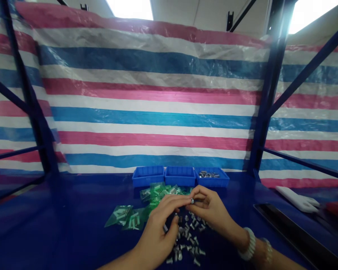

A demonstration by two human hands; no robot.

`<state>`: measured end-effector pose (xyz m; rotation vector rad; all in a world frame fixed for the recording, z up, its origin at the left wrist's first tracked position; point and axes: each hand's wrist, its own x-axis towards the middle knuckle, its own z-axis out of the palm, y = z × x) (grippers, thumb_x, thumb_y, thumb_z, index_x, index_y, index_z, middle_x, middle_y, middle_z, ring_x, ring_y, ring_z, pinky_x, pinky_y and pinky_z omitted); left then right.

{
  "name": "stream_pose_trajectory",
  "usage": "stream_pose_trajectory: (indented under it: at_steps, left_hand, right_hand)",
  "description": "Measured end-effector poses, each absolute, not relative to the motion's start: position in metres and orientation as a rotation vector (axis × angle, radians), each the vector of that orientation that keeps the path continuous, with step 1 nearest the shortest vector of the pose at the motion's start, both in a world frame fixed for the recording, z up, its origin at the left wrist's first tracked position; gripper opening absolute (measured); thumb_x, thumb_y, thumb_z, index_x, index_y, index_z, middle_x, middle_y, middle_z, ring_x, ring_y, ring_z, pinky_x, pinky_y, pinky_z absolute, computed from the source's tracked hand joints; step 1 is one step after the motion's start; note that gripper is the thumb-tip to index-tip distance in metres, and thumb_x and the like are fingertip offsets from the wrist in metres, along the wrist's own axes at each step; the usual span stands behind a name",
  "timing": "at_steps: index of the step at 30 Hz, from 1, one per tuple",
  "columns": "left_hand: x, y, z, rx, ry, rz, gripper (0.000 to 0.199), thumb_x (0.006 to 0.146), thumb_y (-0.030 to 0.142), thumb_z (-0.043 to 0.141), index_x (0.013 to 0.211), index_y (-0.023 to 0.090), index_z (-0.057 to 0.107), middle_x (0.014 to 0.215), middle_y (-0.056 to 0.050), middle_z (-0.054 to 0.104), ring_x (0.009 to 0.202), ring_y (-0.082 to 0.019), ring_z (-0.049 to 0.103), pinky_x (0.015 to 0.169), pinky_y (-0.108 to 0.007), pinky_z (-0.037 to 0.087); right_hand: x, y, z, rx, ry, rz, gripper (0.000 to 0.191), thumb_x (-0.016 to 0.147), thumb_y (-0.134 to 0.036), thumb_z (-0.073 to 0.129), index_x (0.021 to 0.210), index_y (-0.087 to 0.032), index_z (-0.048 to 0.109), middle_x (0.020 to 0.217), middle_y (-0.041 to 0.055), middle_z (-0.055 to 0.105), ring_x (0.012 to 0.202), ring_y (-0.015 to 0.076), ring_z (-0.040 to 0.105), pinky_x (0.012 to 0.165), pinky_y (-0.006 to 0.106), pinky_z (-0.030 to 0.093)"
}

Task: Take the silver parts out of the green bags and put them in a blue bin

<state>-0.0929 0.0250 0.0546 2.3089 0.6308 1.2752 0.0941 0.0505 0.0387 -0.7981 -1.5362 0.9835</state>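
Between thumb and fingertips, my right hand (211, 210) pinches a small silver screw (192, 201). The fingers of my left hand (159, 228) reach across so that their tips meet that screw. A grey metal piece (165, 228), perhaps another screw, shows in the gap by my left thumb; the left palm is hidden. Loose silver screws (189, 236) lie scattered on the blue table below both hands. Green-tinted clear bags (135, 219) with small metal parts lie left of and behind my left hand.
Three blue bins stand in a row at the back: the left bin (148, 180), the middle bin (180, 180) and the right bin (214, 182), which has metal parts in it. A long black flat object (295, 232) and a white tool (298, 198) lie at right. Blue posts (266, 97) frame the table.
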Motion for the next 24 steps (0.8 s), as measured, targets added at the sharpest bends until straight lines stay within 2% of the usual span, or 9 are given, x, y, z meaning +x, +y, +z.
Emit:
stream_pose_trajectory:
  at_steps: [4,6,11,18,24]
  left_hand:
    - [-0.096,0.032,0.053,2.272,0.694,1.343,0.043,0.085,0.006,0.041,0.119,0.029,0.055,0.123,-0.005,0.057,0.112,-0.022,0.053,0.084,-0.035,0.049]
    - [-0.096,0.034,0.054,2.257,0.685,1.351,0.043,0.084,0.005,0.041,0.118,0.029,0.055,0.121,-0.005,0.056,0.111,-0.022,0.052,0.084,-0.035,0.049]
    - [-0.097,0.039,0.056,2.300,0.717,1.301,0.040,0.081,0.004,0.043,0.111,0.026,0.056,0.112,-0.004,0.058,0.097,-0.019,0.055,0.081,-0.035,0.047]
    - [-0.102,0.050,0.067,2.506,0.819,0.908,0.032,0.067,-0.001,0.045,0.085,0.020,0.061,0.085,-0.002,0.063,0.085,-0.019,0.055,0.076,-0.034,0.044]
    - [-0.117,0.052,0.076,2.762,0.726,0.453,0.022,0.064,0.005,0.059,0.077,0.020,0.066,0.081,-0.001,0.063,0.085,-0.021,0.055,0.079,-0.034,0.042]
  right_hand:
    - [0.130,0.089,0.042,-1.024,-1.519,0.444,0.020,0.075,-0.033,0.067,0.086,-0.017,0.064,0.084,0.0068,0.070,0.078,0.0201,0.067,0.071,0.031,0.055]
    - [0.153,0.109,0.045,-1.204,-1.502,0.150,0.022,0.078,-0.034,0.062,0.089,-0.016,0.066,0.081,0.0083,0.072,0.076,0.0219,0.068,0.073,0.035,0.055]
    - [0.184,0.128,0.036,-1.333,-1.483,0.063,0.031,0.074,-0.029,0.064,0.100,-0.012,0.065,0.092,0.0161,0.072,0.082,0.0287,0.068,0.078,0.045,0.053]
    - [0.164,0.104,0.030,-1.271,-1.643,0.063,0.026,0.082,-0.030,0.055,0.100,-0.015,0.067,0.092,0.0097,0.072,0.085,0.0235,0.067,0.081,0.039,0.052]
    - [0.151,0.094,0.033,-1.219,-1.718,-0.009,0.021,0.084,-0.028,0.053,0.095,-0.017,0.068,0.090,0.0075,0.071,0.081,0.0214,0.065,0.079,0.039,0.050]
